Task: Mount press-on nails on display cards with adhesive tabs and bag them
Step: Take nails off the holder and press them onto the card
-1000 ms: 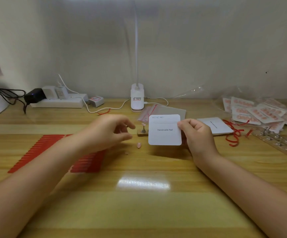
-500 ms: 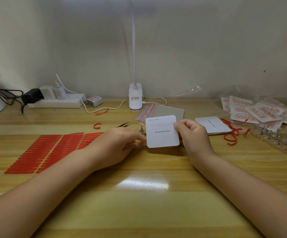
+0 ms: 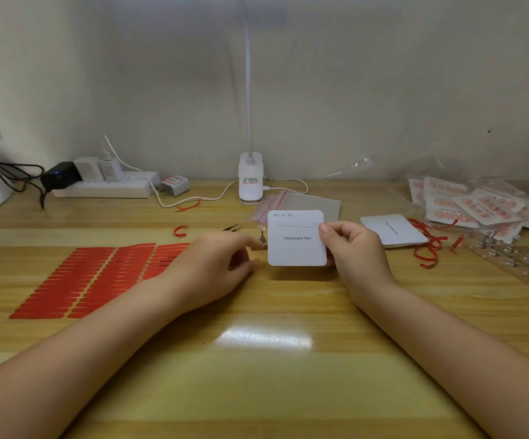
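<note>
The right hand [image 3: 356, 248] pinches a blank white card [image 3: 296, 238] by its right edge and tilts it up off the table [image 3: 266, 375], likely so its bare face is ready for a nail. The left hand [image 3: 215, 264] rests just left of the card with fingers curled at a small nail stand [image 3: 261, 237]; whether it holds anything I cannot tell. Red adhesive tabs [image 3: 92, 277] lie to the left within reach, and finished bagged cards [image 3: 478, 204] sit far right, out of the way.

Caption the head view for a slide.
Right hand pinches a white "Handmade Nail" card; left hand rests beside red adhesive tab sheets.
</note>
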